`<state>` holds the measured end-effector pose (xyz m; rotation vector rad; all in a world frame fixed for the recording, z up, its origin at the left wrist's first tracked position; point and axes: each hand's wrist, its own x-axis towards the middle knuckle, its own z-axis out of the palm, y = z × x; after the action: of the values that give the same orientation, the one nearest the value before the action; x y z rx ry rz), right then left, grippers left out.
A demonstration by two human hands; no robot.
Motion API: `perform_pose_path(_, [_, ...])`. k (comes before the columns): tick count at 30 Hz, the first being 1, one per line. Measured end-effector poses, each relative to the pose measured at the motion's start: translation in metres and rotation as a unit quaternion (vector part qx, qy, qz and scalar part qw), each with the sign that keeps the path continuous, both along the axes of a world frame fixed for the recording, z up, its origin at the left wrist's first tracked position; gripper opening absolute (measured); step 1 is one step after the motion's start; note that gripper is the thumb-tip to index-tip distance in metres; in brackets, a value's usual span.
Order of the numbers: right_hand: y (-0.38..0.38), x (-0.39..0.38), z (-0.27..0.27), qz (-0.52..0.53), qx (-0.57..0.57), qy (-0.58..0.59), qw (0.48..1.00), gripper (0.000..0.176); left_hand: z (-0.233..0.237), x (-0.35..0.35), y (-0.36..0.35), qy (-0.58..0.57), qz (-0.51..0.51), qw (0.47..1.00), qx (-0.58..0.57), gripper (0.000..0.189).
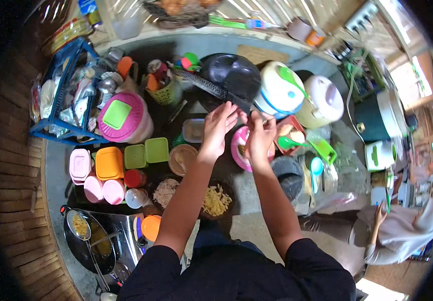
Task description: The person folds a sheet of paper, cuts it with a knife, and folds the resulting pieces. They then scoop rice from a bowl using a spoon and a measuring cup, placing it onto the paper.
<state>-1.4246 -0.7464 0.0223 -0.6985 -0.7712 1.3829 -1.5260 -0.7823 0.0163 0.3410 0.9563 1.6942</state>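
Both of my hands meet over the middle of the worktop. My left hand (218,129) has its fingers closed at the black handle of a long dark knife (205,84) with a patterned blade. The blade points to the upper left, over the edge of a black basin (231,75). My right hand (260,136) is closed, fingers curled at the handle's near end; whether it holds anything else is hidden. Beneath the right hand lies a pink plate (238,150), partly covered. Closer to me are a bowl of pale yellow cut pieces (217,200) and some pale shredded food (165,192).
At left stand a blue rack (51,125), a pink-lidded tub (124,118) and several lidded boxes. A wok (88,246) with a strainer (79,226) sits on the stove. Rice cookers (281,90) and a stone mortar (286,176) are at right. Another person (399,231) sits at far right.
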Motion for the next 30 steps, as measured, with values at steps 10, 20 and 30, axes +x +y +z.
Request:
perform_pose_path(10, [-0.177,0.247,-0.004,-0.010,-0.031,-0.073,0.997,0.016,0.017,0.214,-0.128,0.097,-0.095,0.989,0.053,0.020])
perform_pose_path(20, [-0.478,0.553,-0.005,-0.053,-0.104,-0.352,0.929,0.026,-0.006,0.484,-0.370,0.212,-0.437,0.873,0.041,0.028])
perform_pose_path(30, [-0.741,0.737,-0.067,-0.179,-0.315,-0.185,0.914,0.023,-0.076,0.718,-0.515,0.138,-0.825,0.544,-0.062,0.026])
